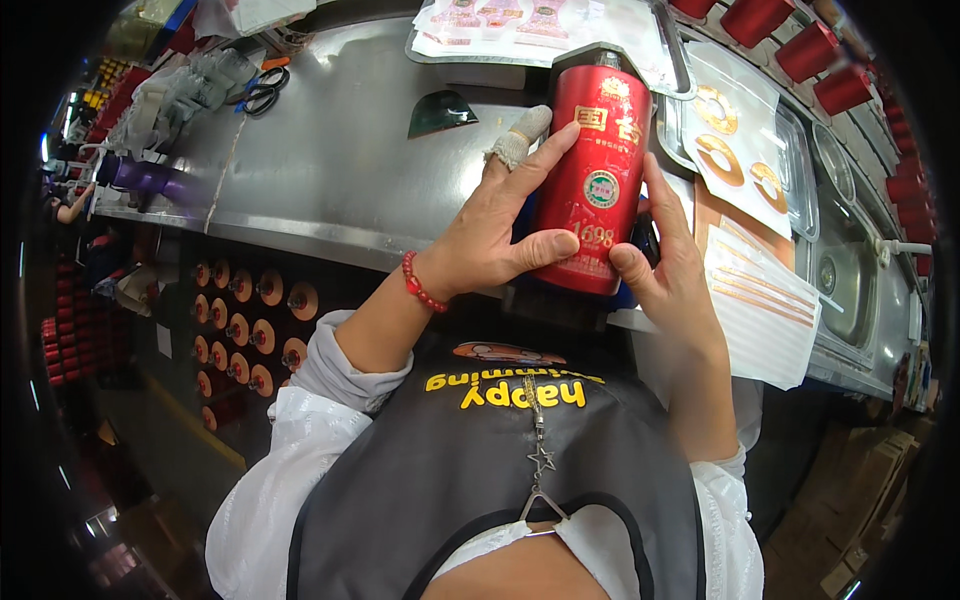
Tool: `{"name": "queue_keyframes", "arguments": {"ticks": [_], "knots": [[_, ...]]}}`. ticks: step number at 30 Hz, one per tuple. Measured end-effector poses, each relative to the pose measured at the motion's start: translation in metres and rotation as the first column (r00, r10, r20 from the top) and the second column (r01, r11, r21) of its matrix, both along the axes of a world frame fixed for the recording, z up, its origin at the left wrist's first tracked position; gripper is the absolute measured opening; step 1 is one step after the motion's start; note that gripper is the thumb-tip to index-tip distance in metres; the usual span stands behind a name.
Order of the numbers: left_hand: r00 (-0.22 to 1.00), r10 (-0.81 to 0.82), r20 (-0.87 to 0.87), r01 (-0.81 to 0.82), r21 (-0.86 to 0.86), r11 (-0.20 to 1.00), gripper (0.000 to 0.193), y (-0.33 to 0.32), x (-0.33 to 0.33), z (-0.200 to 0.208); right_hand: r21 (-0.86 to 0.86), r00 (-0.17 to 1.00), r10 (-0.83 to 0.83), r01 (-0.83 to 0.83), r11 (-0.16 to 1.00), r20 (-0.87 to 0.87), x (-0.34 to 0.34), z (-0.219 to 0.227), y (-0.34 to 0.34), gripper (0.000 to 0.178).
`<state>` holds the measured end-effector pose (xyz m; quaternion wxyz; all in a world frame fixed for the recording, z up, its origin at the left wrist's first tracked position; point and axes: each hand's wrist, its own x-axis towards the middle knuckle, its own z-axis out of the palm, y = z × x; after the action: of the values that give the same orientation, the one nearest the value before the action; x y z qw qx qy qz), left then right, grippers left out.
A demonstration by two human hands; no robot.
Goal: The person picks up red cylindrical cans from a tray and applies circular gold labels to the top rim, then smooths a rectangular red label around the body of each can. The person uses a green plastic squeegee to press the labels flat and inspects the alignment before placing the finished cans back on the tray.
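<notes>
A red bottle [595, 150] with gold lettering and a round green-and-white emblem lies in front of me, its neck end away from me. My left hand [500, 225] grips its left side, thumb on the lower front and fingers along the edge. A whitish knit cover wraps one finger of that hand. From the right, my right hand [668, 270] holds the bottle, its thumb near the base and its fingers up the side. A dark support [555, 305] shows beneath the bottle; how the two touch is hidden.
On the metal table [340, 150] lie black-handled scissors [262, 92] and a dark green curved piece [441, 113]. Sticker sheets [735, 140] and strips [760, 300] sit at right, near a sink [850, 295]. Red bottles [808, 52] stand beyond. Below left are several round-based pieces [262, 333].
</notes>
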<state>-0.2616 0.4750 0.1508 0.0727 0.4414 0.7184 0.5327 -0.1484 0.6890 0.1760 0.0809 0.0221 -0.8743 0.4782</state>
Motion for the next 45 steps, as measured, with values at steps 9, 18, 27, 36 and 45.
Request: {"name": "queue_keyframes", "arguments": {"ticks": [9, 18, 27, 36, 45], "knots": [[0.998, -0.071, 0.003, 0.070, 0.033, 0.997, 0.097, -0.002, -0.005, -0.006, -0.026, 1.000, 0.026, -0.026, 0.999, -0.001, 0.001, -0.004, 0.003, 0.101], [0.994, -0.101, 0.034, 0.101, -0.014, 0.995, 0.102, -0.007, -0.005, 0.002, -0.037, 0.998, 0.060, -0.059, 0.998, 0.019, -0.001, -0.005, 0.009, 0.104], [0.984, 0.166, 0.057, -0.172, 0.130, 0.976, 0.063, 0.035, -0.029, 0.026, 0.098, 0.998, 0.028, -0.023, 0.995, -0.049, -0.011, 0.014, 0.006, 0.086], [0.948, 0.221, 0.227, -0.263, 0.173, 0.949, 0.036, 0.070, -0.059, 0.016, 0.268, 0.997, 0.036, -0.014, 0.963, -0.075, -0.018, 0.021, 0.002, 0.069], [0.946, 0.232, 0.225, -0.274, 0.178, 0.945, 0.034, 0.071, -0.060, 0.014, 0.241, 0.995, 0.041, -0.017, 0.970, -0.092, -0.022, 0.019, 0.003, 0.069]]}}
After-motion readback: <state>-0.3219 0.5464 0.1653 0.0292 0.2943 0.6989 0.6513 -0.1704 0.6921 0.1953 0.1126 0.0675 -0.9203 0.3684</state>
